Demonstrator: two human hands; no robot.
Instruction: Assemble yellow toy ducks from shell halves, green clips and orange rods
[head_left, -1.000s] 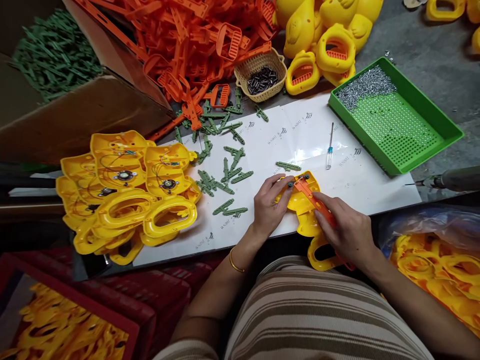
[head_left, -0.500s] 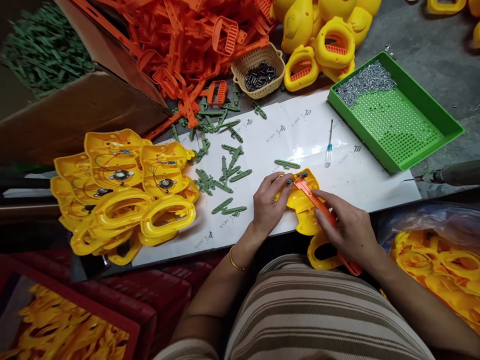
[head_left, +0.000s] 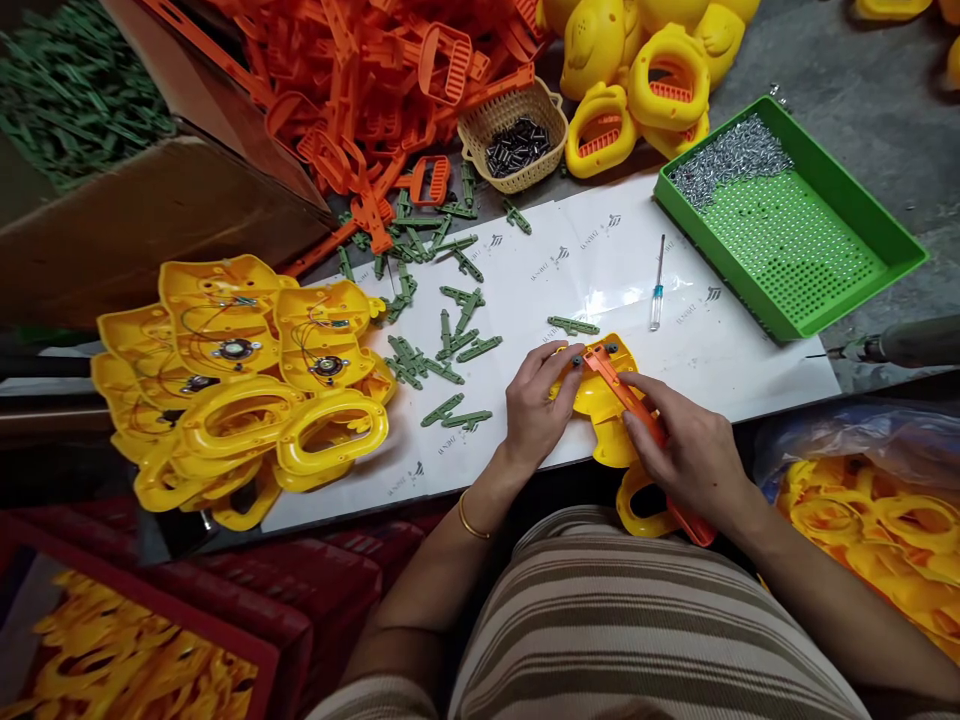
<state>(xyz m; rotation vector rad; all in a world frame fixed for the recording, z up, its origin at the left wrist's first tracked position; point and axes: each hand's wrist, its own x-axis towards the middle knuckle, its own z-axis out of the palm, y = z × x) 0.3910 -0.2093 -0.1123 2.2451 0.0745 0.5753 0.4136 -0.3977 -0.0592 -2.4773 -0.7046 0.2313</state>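
Note:
A yellow plastic toy shell [head_left: 613, 440] lies hollow side up at the table's front edge, its loop handle hanging over the edge. My left hand [head_left: 536, 400] is closed on the shell's left side, thumb and fingertips beside a small dark cylinder [head_left: 577, 361]. My right hand [head_left: 686, 450] grips a long orange plastic handle piece [head_left: 636, 402] between thumb and fingers. The far end of that piece lies over the shell, between the two small dark cylinders. Just behind the shell rests a green plastic strip [head_left: 574, 326].
A screwdriver [head_left: 658, 290] lies behind my right hand, near a green tray [head_left: 847, 235] of screws. Green strips [head_left: 450, 330] and stacked yellow shells [head_left: 240, 350] occupy the left. Behind are orange parts [head_left: 352, 90] and a basket [head_left: 517, 180] of black cylinders. A power driver [head_left: 900, 345] points in from the right.
The orange handle piece has shifted slightly over the shell, its near end swinging a little left with my right hand. My left hand stays at the shell's left side.

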